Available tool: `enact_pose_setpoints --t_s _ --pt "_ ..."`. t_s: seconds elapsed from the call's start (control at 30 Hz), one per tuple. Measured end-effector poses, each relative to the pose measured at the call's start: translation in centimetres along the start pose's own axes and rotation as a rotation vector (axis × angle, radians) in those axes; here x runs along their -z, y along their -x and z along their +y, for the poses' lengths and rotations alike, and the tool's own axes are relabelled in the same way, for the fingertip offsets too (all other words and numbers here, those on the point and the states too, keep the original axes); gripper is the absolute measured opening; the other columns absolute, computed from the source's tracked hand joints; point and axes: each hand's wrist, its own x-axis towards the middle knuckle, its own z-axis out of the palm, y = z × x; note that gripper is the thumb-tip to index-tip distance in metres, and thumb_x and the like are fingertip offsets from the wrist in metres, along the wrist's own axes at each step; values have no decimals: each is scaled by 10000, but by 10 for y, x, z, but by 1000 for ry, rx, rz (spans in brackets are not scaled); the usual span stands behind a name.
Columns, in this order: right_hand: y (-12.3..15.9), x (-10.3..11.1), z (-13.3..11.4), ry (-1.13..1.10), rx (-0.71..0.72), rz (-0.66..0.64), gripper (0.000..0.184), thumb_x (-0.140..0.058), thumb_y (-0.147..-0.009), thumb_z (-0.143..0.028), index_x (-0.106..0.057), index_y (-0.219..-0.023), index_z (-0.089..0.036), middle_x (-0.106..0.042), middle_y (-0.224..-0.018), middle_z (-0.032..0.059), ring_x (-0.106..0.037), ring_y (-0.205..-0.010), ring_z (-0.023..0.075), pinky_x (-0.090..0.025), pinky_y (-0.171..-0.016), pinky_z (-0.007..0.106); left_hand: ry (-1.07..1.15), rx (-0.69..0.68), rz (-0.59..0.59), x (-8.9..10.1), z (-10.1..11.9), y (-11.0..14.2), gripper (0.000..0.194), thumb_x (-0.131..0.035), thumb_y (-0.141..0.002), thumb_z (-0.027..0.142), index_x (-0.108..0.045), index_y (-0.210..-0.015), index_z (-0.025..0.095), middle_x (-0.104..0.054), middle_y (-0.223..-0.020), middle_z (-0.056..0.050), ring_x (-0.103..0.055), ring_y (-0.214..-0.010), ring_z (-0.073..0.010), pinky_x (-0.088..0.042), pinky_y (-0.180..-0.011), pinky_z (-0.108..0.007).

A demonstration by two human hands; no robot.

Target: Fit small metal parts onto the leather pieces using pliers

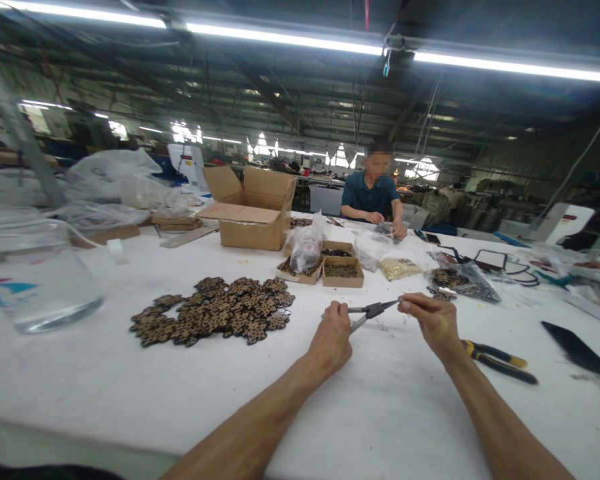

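My left hand is wrapped round the handles of a pair of pliers, whose jaws point right. At the tip of the jaws, my right hand pinches with thumb and forefinger; whatever lies between them is too small to make out. Left of my left hand spreads a pile of leopard-print pieces with dark edges. Tiny bits lie scattered on the white table below the pliers. Beside my right forearm rests a second pair of pliers with black and yellow handles.
Small cardboard trays of little parts stand beyond my hands, near a large open carton. A clear water jug stands at left. A dark flat object lies at right. Across the table works another person.
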Motion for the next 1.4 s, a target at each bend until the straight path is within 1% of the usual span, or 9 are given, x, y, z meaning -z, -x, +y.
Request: enact_pose_setpoints --t_s 0.2,0.4,0.47,0.67,0.9,1.07,1.17,1.23,1.4 --pt "0 -2 0 -47 -2 30 236 -894 -691 -375 -838 -879 -244 -793 -907 75 -721 -834 291 -598 -760 463 3 -19 13 -3 -1 1 521 -520 -669 -57 -479 -1143 156 -484 -1230 -151 -548 -1060 -233 -487 -952 -353" --pt "0 -3 -4 -54 9 -9 256 -899 -678 -397 -840 -876 -245 -795 -880 78 -731 -827 300 -614 -722 456 37 -12 6 -3 -1 1 542 -530 -662 -60 -480 -1146 177 -489 -1241 -139 -542 -1088 -234 -489 -957 -349" --pt "1 -4 -4 -76 -12 -13 249 -903 -676 -382 -839 -872 -244 -795 -876 77 -735 -811 295 -616 -723 456 53 -8 1 -3 -1 1 546 -535 -660 -57 -479 -1145 189 -489 -1243 -133 -543 -1082 -232 -490 -956 -348" --pt "1 -2 -2 -229 -149 -15 210 -904 -687 -296 -839 -873 -224 -792 -906 83 -738 -758 257 -621 -765 445 92 -32 16 -6 -2 2 594 -532 -654 -61 -470 -1194 180 -485 -1217 -129 -526 -1112 -236 -479 -963 -345" --pt "-1 -1 -2 -272 -154 -21 213 -909 -672 -282 -834 -858 -210 -788 -934 88 -734 -741 243 -624 -762 432 47 -27 44 -9 0 3 602 -528 -638 -59 -465 -1189 174 -469 -1212 -130 -492 -1104 -244 -475 -948 -351" --pt "-2 2 -5 -310 -177 -71 216 -906 -668 -284 -830 -861 -226 -783 -951 71 -729 -717 223 -620 -762 415 62 -70 65 -10 0 3 618 -518 -630 -59 -456 -1199 173 -454 -1222 -131 -484 -1129 -248 -455 -982 -372" --pt "-1 4 -7 -342 -195 -98 220 -908 -665 -263 -832 -870 -235 -780 -954 57 -725 -727 209 -617 -771 398 78 -85 75 -9 0 3 666 -510 -623 -67 -432 -1235 185 -445 -1250 -128 -472 -1173 -252 -441 -1008 -382" --pt "-2 5 -7 -364 -208 -104 224 -908 -664 -254 -835 -874 -236 -782 -950 58 -720 -726 208 -613 -782 406 91 -91 84 -9 0 3 692 -502 -623 -72 -413 -1256 190 -441 -1266 -128 -466 -1189 -252 -439 -1016 -388" --pt "-2 4 -4 -450 -250 -117 218 -902 -668 -250 -841 -878 -241 -790 -937 71 -708 -744 228 -593 -835 471 108 -124 133 -11 0 4 707 -481 -619 -77 -394 -1268 189 -438 -1278 -131 -458 -1208 -252 -435 -1033 -396"
